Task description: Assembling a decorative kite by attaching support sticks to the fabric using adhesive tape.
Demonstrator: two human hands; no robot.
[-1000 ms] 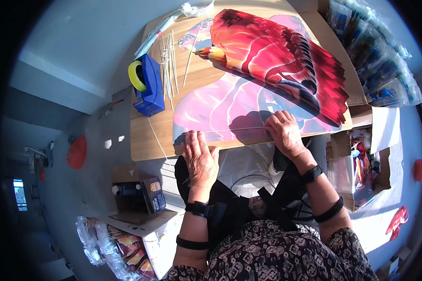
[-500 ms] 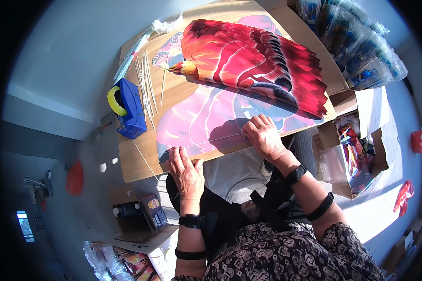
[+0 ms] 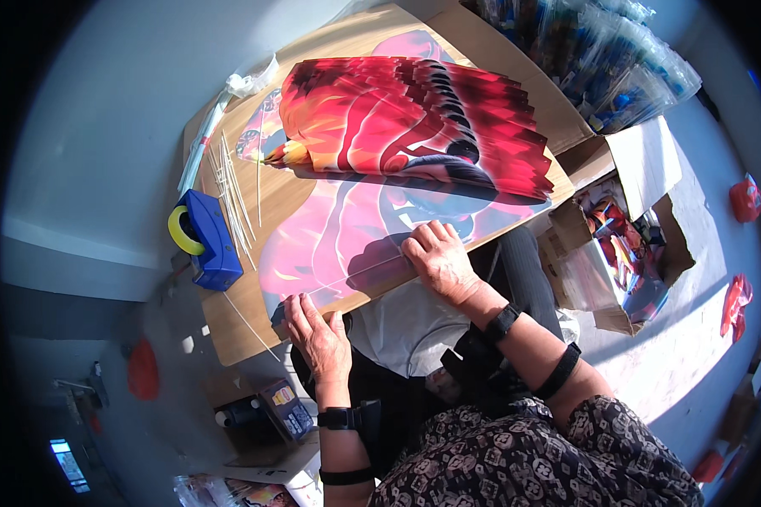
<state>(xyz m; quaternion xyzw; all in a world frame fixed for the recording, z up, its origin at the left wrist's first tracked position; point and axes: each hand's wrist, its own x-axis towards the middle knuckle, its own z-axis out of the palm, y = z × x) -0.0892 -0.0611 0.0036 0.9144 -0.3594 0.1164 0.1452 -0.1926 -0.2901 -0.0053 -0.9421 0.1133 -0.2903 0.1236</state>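
A large printed fabric sheet (image 3: 313, 232) lies along the near side of the wooden table, its pale pink side up. A thin pale line, perhaps a slim stick, runs along its near edge between my hands. My left hand (image 3: 320, 340) rests on the sheet's near left corner, fingers stretched out and thumb apart. Farther right, my right hand (image 3: 441, 264) has bent fingers pressed together on the near edge; its thumb is hidden. Beyond, a red feather-patterned fabric piece (image 3: 355, 114) with a yellow tip covers the sheet's far part.
Left on the table (image 3: 228, 334) are a blue tape dispenser (image 3: 217, 245) with yellow tape, several thin sticks (image 3: 235, 198) and a plastic container (image 3: 258, 76). At the right stands an open carton (image 3: 613, 317) of colourful scraps. Plastic-wrapped packages (image 3: 617, 63) are stacked at the far right.
The whole view has turned slightly, so the table's far part and left side sit farther left. Both hands keep about the same places on the sheet.
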